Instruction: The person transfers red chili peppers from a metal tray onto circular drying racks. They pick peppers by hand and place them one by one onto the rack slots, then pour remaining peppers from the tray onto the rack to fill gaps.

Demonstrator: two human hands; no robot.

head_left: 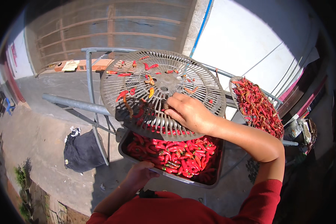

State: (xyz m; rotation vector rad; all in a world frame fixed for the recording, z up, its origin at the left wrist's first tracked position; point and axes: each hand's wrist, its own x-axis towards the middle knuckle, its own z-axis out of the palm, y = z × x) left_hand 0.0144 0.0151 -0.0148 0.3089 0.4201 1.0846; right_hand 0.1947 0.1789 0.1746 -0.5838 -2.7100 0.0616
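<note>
A round grey slotted rack (209,84) lies in front of me with several red, orange and yellow chili peppers (151,92) scattered over it. My right hand (186,112) rests over its near right part, fingers curled down and pressed together. What they pinch is hidden; a bit of red shows beside the fingertips. Below the rack's near edge is a deep metal tray (192,183) heaped with glossy red chilies (183,156). My left hand (140,173) holds this tray at its near left rim, thumb on top and the other fingers mostly out of sight.
A metal pipe frame (76,104) stands under the rack. To the right, a second round rack holds a thick layer of shrivelled red chilies (255,106). A dark cloth bag (82,151) leans against the frame at left. A white wall (246,41) rises behind.
</note>
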